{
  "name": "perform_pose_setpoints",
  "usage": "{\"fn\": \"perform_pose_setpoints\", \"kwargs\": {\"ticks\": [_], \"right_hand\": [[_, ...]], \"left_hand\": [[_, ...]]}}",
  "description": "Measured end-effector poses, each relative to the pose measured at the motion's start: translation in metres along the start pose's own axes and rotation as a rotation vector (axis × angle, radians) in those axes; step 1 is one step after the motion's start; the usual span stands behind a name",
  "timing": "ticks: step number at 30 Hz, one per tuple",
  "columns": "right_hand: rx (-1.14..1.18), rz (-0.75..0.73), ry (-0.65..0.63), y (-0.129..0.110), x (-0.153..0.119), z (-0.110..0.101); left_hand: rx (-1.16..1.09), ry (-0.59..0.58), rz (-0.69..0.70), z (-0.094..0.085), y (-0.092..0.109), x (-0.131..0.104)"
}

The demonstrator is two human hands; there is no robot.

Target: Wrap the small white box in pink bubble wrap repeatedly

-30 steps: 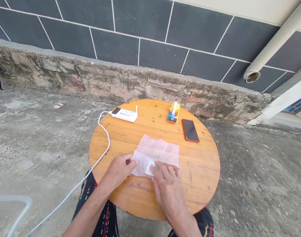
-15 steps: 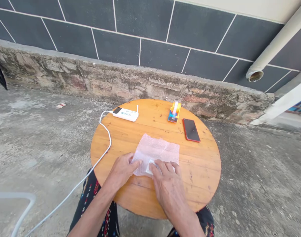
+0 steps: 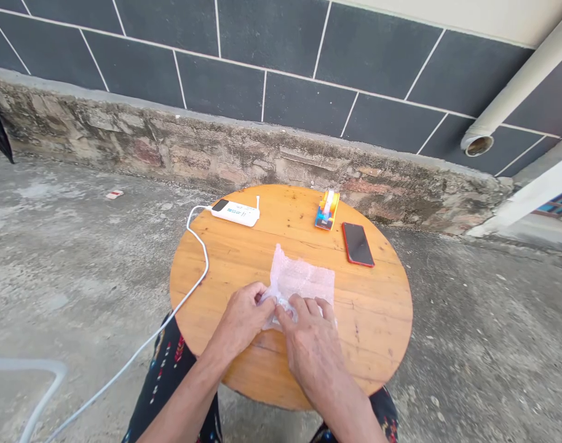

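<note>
A sheet of pinkish bubble wrap (image 3: 306, 277) lies near the front of the round wooden table. Its left side is bunched and folded inward, where my left hand (image 3: 246, 314) pinches it between thumb and fingers. My right hand (image 3: 311, 335) bends its fingers over a small whitish object (image 3: 284, 306) that rests on the wrap, pressing it down. Most of that object is hidden by the fingers and the folded film, so its kind cannot be made out. Both thumbs almost meet at the fold.
On the round table (image 3: 207, 258) stand a white power-bank-like device (image 3: 235, 212) with a white cable (image 3: 206, 264), a yellow-and-blue tape dispenser (image 3: 327, 210) and a red-edged phone (image 3: 358, 244). A stone-based wall (image 3: 216, 147) runs behind the table.
My left hand has moved right and lifted the bubble wrap's left edge inward over the whitish object. My right hand stays nearly in place, its thumb slightly farther left.
</note>
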State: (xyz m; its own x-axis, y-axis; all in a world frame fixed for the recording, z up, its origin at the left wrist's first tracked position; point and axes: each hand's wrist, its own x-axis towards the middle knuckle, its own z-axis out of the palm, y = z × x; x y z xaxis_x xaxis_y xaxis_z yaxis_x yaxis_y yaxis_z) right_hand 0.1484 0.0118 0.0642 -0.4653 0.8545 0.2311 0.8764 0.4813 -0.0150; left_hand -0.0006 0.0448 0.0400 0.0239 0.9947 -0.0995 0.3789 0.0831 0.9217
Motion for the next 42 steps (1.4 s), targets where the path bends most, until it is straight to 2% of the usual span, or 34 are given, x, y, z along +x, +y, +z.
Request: {"fn": "perform_pose_setpoints", "kwargs": {"ticks": [3, 9, 14, 22, 26, 31, 37, 42], "right_hand": [[0.007, -0.006, 0.004, 0.001, -0.001, 0.0], [0.104, 0.045, 0.076, 0.003, -0.004, 0.001], [0.154, 0.069, 0.147, 0.004, -0.007, 0.005], [0.225, 0.1, 0.121, 0.008, -0.009, 0.004], [0.245, 0.114, 0.104, 0.009, -0.008, 0.005], [0.27, 0.125, 0.097, 0.012, -0.01, 0.007], [0.263, 0.103, 0.089, 0.012, -0.009, 0.006], [0.338, 0.112, 0.091, 0.016, -0.014, 0.005]], "left_hand": [[-0.113, -0.084, -0.022, 0.0, 0.004, -0.003], [-0.089, -0.099, 0.105, -0.002, 0.011, -0.019], [0.097, 0.019, 0.183, 0.001, 0.01, -0.031], [0.222, 0.106, 0.512, 0.014, -0.002, -0.032], [0.25, 0.033, 0.598, 0.013, -0.003, -0.032], [0.301, -0.126, 0.659, -0.001, -0.001, -0.033], [0.426, -0.129, 0.806, -0.007, -0.002, -0.024], [0.414, -0.156, 0.877, -0.005, -0.003, -0.018]]}}
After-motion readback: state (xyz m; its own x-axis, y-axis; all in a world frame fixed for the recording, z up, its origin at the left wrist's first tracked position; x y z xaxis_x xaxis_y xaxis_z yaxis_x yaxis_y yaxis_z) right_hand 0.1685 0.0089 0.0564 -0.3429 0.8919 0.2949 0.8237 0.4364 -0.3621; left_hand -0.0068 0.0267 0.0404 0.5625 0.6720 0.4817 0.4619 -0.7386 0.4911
